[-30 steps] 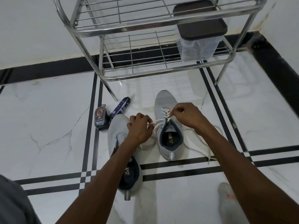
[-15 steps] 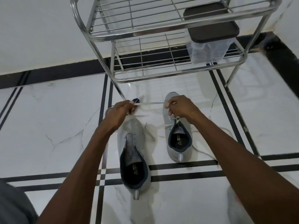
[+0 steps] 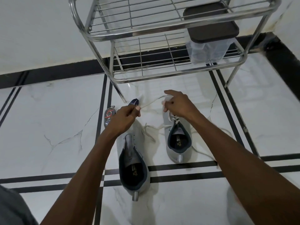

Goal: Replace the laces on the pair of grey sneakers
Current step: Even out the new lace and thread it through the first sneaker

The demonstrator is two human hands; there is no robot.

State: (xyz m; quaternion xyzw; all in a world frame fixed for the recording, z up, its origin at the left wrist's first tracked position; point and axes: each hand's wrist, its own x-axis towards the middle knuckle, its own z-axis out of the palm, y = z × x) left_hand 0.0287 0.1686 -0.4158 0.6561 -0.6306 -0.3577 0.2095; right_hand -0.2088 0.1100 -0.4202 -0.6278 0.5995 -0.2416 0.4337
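Note:
Two grey sneakers stand on the white floor, toes pointing away from me. The left sneaker [image 3: 134, 161] has no lace in its eyelets. The right sneaker [image 3: 177, 143] carries a white lace [image 3: 152, 102] threaded through its upper eyelets, with loose ends trailing on both sides. My left hand [image 3: 125, 117] pinches one stretch of that lace above the left sneaker's toe. My right hand [image 3: 177, 103] grips the lace above the right sneaker's toe. The lace runs taut between both hands.
A steel wire shoe rack [image 3: 162, 34] stands just beyond the sneakers, with a clear box with a dark lid [image 3: 209, 38] on its lower shelf. A shoe-polish bottle [image 3: 109, 116] and a dark blue tube [image 3: 134, 102] lie left of the left sneaker.
Both hands rose from the right sneaker's eyelets and pulled apart, drawing the lace out into a taut line; the left hand went left over the other sneaker.

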